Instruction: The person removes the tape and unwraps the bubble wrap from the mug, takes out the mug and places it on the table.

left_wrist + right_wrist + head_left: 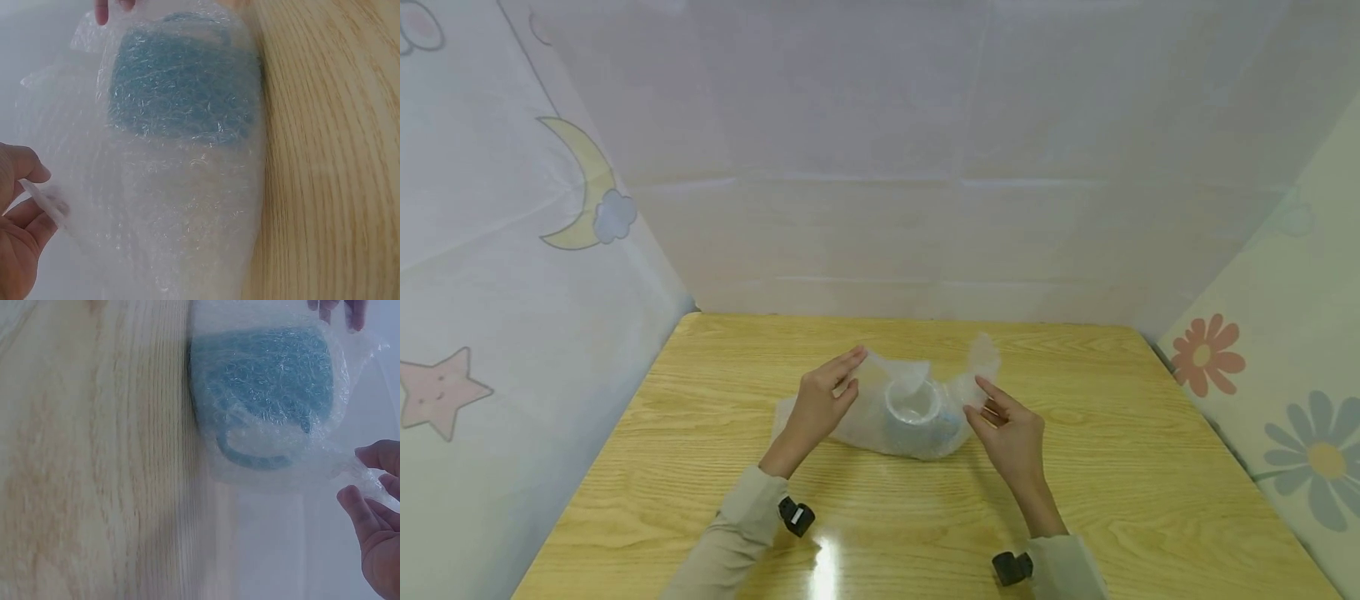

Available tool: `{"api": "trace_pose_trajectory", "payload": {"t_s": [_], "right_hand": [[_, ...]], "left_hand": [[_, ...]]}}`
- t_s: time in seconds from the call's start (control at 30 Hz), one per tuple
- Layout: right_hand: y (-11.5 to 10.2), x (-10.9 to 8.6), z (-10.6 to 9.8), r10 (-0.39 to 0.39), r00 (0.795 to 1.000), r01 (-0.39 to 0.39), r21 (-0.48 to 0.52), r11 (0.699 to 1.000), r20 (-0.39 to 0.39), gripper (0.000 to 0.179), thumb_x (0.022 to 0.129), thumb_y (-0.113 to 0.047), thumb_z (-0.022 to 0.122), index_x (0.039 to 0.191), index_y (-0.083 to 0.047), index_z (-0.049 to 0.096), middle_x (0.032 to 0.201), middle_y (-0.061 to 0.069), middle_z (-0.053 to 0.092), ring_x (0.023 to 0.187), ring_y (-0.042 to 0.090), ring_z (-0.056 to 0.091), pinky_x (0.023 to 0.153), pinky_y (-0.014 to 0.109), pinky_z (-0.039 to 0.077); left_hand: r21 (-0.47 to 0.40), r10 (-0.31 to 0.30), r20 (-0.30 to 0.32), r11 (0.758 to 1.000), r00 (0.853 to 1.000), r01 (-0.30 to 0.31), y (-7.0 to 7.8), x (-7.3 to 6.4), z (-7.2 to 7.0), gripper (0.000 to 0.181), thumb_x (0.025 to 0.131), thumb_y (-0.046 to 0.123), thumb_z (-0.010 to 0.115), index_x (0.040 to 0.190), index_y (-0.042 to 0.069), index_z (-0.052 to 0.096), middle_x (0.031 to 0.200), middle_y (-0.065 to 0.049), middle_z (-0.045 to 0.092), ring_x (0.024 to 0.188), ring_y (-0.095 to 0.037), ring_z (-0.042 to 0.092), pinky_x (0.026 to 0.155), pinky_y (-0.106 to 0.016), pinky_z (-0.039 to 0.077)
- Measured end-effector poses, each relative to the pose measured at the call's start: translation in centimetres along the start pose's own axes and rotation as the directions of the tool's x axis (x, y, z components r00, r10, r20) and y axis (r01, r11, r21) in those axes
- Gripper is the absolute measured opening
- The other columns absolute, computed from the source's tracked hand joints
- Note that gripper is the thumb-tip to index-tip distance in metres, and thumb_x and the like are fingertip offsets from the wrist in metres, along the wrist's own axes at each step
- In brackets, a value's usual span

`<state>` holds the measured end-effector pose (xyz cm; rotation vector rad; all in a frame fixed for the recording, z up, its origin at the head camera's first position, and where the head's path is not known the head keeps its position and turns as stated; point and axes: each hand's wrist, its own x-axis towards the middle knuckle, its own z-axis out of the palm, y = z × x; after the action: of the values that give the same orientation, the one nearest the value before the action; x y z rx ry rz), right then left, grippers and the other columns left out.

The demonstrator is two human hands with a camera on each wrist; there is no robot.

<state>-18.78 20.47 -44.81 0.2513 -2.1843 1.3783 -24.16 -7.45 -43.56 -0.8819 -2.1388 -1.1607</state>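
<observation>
A blue mug [262, 381] with a curved handle stands upright on the table, its handle toward the right hand. Clear bubble wrap [181, 206] goes around its side, and the mug's round rim shows from above in the head view. At the left, the left hand [822, 400] pinches an edge of the bubble wrap between thumb and fingers, lifted above the table. On the other side, the right hand [1011, 429] pinches another edge of the wrap close to the handle. A loose flap of wrap rises beyond the right fingertips, and one more folds over the mug's mouth.
The wooden table [700, 500] has a light yellow grain. A pale sheet [865, 167] hangs behind it, with printed side sheets at left and right. Black wrist cameras sit on both sleeves [730, 525].
</observation>
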Motion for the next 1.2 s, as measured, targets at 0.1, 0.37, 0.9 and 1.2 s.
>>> {"api": "trace_pose_trajectory", "payload": {"t_s": [0.1,0.37,0.9,1.2], "right_hand": [[0.1,-0.1,-0.1,0.036,0.999,-0.036,0.007,0.999,-0.006,0.045,0.077,0.006,0.079,0.12,0.003,0.067,0.118,0.023,0.063,0.09,0.038,0.068,0.073,0.02,0.054],[-0.3,-0.2,-0.4,0.116,0.993,-0.116,0.034,0.993,0.008,0.048,0.077,0.006,0.078,0.123,0.005,0.064,0.123,0.026,0.059,0.095,0.042,0.066,0.076,0.027,0.054],[0.4,-0.4,-0.6,0.16,0.987,-0.159,0.057,0.986,-0.013,0.048,0.078,0.004,0.079,0.123,0.004,0.064,0.124,0.026,0.058,0.096,0.041,0.065,0.074,0.017,0.052],[0.7,-0.5,-0.8,0.185,0.982,-0.184,0.035,0.982,-0.038,0.048,0.077,0.005,0.079,0.123,0.003,0.065,0.123,0.023,0.06,0.094,0.036,0.066,0.074,0.017,0.053]], "left_hand": [[-0.046,-0.072,0.001,0.996,0.997,0.072,-0.2,0.1,-0.1,0.048,0.082,-0.016,0.066,0.128,-0.006,0.059,0.13,-0.019,0.057,0.087,-0.03,0.067,0.076,-0.034,0.057],[-0.153,-0.279,0.051,0.947,0.959,0.284,-0.5,0.2,-0.5,0.052,0.086,-0.011,0.064,0.136,0.003,0.056,0.133,-0.016,0.055,0.108,-0.034,0.062,0.083,-0.038,0.054],[-0.167,-0.324,0.05,0.93,0.945,0.327,-0.3,0.8,-0.8,0.05,0.086,-0.009,0.065,0.134,0.001,0.057,0.134,-0.018,0.055,0.114,-0.037,0.058,0.09,-0.042,0.051],[-0.1,-0.178,-0.082,0.98,0.981,0.17,-0.2,1.1,-1.2,0.042,0.08,-0.011,0.071,0.121,-0.003,0.065,0.128,-0.019,0.059,0.118,-0.034,0.057,0.089,-0.047,0.052]]}}
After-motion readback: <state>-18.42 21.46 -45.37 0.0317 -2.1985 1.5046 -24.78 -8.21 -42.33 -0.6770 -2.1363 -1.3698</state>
